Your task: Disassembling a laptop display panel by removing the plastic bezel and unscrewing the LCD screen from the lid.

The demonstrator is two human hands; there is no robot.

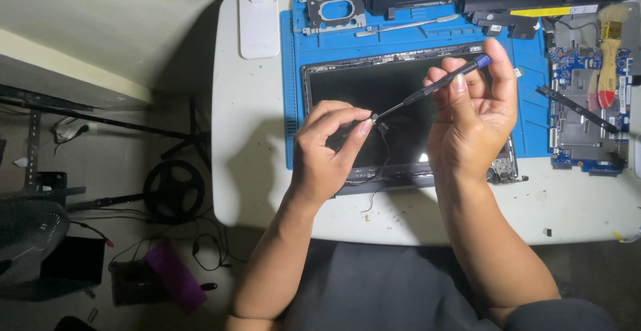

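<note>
Two hands are busy over the dark laptop panel (374, 94), and I judge that the step in hand is setting a small part onto the tip of the screwdriver (431, 90). My right hand (471, 114) is closed around the blue-capped handle, fingers wrapped firm, holding the tool slanted with its tip pointing down toward my left. My left hand (330, 150) pinches thumb and forefinger together exactly at that tip; something tiny seems to be between them, maybe a screw, but I cannot tell for sure. Below this pinch a thin black cable (380, 171) runs loose over the panel edge. The next move, I think, needs a very steady tip and a soft pinch, because a small piece can drop easily onto the panel. Under the grip lies a blue work mat (294, 70) on a white table (240, 171). Beyond the right hand are a blue circuit board (581, 64) and a brush (609, 57). Away from the left hand the floor (100, 171) is dim, with cables.
</note>
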